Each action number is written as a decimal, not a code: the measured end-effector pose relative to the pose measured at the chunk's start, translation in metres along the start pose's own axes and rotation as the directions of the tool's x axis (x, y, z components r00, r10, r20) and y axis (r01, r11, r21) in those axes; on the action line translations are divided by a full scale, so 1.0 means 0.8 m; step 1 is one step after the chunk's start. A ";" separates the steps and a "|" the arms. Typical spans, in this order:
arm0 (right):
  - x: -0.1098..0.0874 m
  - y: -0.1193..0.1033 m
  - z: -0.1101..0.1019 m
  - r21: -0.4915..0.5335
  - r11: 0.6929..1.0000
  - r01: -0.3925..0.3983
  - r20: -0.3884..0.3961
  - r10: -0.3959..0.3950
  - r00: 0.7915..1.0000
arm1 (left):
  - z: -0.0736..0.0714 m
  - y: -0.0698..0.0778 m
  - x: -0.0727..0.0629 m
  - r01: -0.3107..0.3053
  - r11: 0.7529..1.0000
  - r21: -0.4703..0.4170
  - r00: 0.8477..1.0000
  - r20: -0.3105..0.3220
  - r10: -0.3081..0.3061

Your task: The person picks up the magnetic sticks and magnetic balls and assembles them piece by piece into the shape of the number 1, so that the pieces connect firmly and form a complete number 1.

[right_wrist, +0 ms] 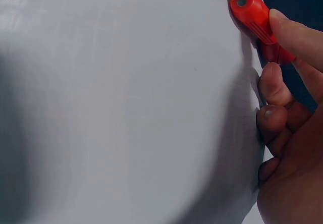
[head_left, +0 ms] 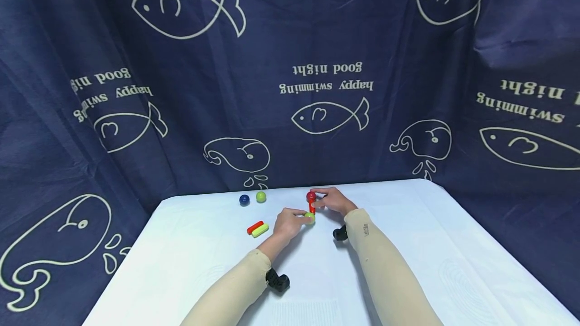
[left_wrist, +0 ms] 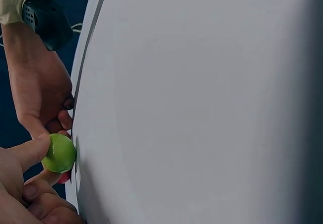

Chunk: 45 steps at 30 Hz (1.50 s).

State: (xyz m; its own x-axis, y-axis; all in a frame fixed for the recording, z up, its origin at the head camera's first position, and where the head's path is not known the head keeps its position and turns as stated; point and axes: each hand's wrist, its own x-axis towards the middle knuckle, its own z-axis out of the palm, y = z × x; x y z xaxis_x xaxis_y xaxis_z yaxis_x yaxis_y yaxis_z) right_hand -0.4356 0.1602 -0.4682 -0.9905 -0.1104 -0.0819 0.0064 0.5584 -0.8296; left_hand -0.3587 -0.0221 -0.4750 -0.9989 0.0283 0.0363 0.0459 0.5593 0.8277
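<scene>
Thumb and fingers of my left hand (head_left: 287,223) pinch a lime-green ball (head_left: 310,218), also seen in the left wrist view (left_wrist: 61,154). Just beyond it, my right hand (head_left: 334,200) holds a short red stick (head_left: 312,209) with a red ball (head_left: 310,196) at its far end. The stick's near end carries a grey round spot and points toward the green ball; in the right wrist view, a gap shows between this stick (right_wrist: 252,19) and the ball's edge. The right fingers partly cover the red ball there.
On the white table (head_left: 217,275), a dark blue ball (head_left: 244,200) and a second green ball (head_left: 261,196) sit at the back left. Nearer, a red stick (head_left: 255,227) and a yellow-green stick (head_left: 260,230) lie side by side. A navy fish-print curtain (head_left: 254,89) hangs behind the table.
</scene>
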 end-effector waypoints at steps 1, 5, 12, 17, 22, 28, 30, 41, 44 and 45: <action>-0.001 -0.001 0.000 0.001 1.000 0.004 -0.002 -0.004 1.000 | 0.000 0.000 0.000 0.001 1.000 0.004 1.000 -0.002 -0.001; -0.003 -0.004 -0.001 -0.005 1.000 0.011 -0.006 -0.011 1.000 | 0.001 0.003 0.002 -0.008 1.000 0.018 1.000 -0.013 0.008; -0.001 -0.003 0.000 -0.005 1.000 0.001 0.004 -0.001 1.000 | 0.004 0.006 0.003 0.020 0.999 0.030 1.000 -0.022 -0.019; 0.001 -0.001 0.000 -0.012 1.000 -0.007 0.004 0.007 1.000 | 0.004 0.005 0.004 0.030 0.999 0.031 0.999 -0.024 -0.029; 0.003 -0.002 0.001 -0.030 1.000 -0.001 0.017 0.002 1.000 | 0.005 0.004 0.006 0.018 0.999 0.045 0.999 -0.034 -0.016; 0.003 -0.007 0.000 -0.048 0.999 0.005 0.027 -0.004 1.000 | 0.007 0.004 0.007 0.011 0.999 0.051 0.999 -0.032 -0.009; 0.004 -0.009 -0.001 -0.053 0.999 -0.008 0.023 0.009 1.000 | 0.007 0.005 0.007 0.005 0.999 0.052 1.000 -0.030 -0.003; 0.010 -0.010 0.000 -0.071 0.997 -0.027 0.021 0.029 0.999 | 0.008 0.006 0.008 0.013 0.998 0.063 1.000 -0.027 -0.012; 0.008 -0.014 0.001 -0.079 0.997 -0.022 0.027 0.024 0.999 | 0.009 0.005 0.008 0.027 0.997 0.074 0.999 -0.024 -0.026; 0.006 -0.015 0.002 -0.080 0.997 -0.017 0.028 0.019 0.999 | 0.009 0.006 0.009 0.036 0.997 0.075 0.999 -0.026 -0.034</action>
State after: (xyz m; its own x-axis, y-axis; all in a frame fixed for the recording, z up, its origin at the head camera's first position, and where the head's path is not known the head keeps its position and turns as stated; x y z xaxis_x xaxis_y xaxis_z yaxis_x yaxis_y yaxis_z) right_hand -0.4401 0.1517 -0.4592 -0.9859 -0.1227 -0.1136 0.0124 0.6240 -0.7813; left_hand -0.3653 -0.0133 -0.4751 -0.9997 -0.0121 0.0227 0.0103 0.6208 0.7839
